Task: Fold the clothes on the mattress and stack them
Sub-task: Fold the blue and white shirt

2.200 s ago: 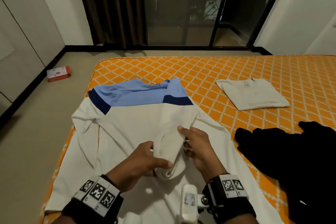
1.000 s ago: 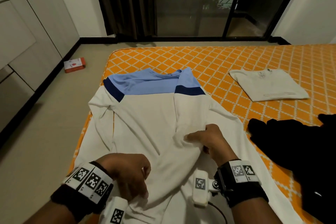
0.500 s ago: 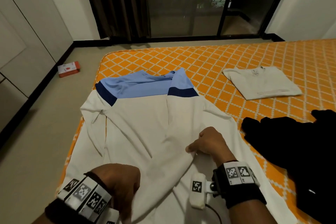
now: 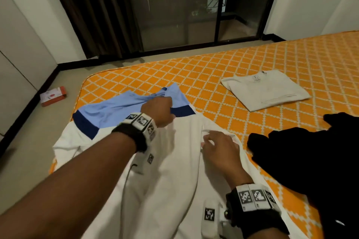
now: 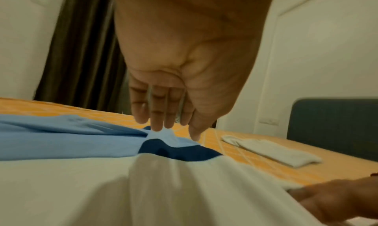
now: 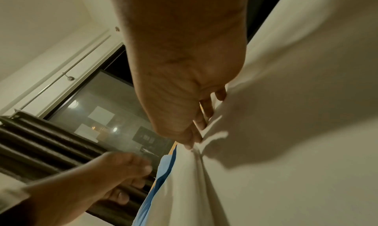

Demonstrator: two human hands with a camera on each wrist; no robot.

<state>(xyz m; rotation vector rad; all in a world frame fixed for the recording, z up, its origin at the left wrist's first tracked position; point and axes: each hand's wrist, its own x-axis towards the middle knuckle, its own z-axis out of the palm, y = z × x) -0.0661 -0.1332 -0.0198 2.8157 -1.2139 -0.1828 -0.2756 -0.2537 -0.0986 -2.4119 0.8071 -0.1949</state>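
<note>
Forward now, left hand [image 4: 158, 109] pinches the shirt [image 4: 171, 170] collar; right hand [image 4: 218, 148] loosely grips its edge

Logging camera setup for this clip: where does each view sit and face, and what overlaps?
Head: up high, looking down at the mattress; both forearms and hands show.
Left wrist: under the left hand, facing along its fingers to the white and blue shirt.
Right wrist: under the right hand, facing white cloth and the window.
Shared: both wrist views catch the shirt and the opposite hand.
</note>
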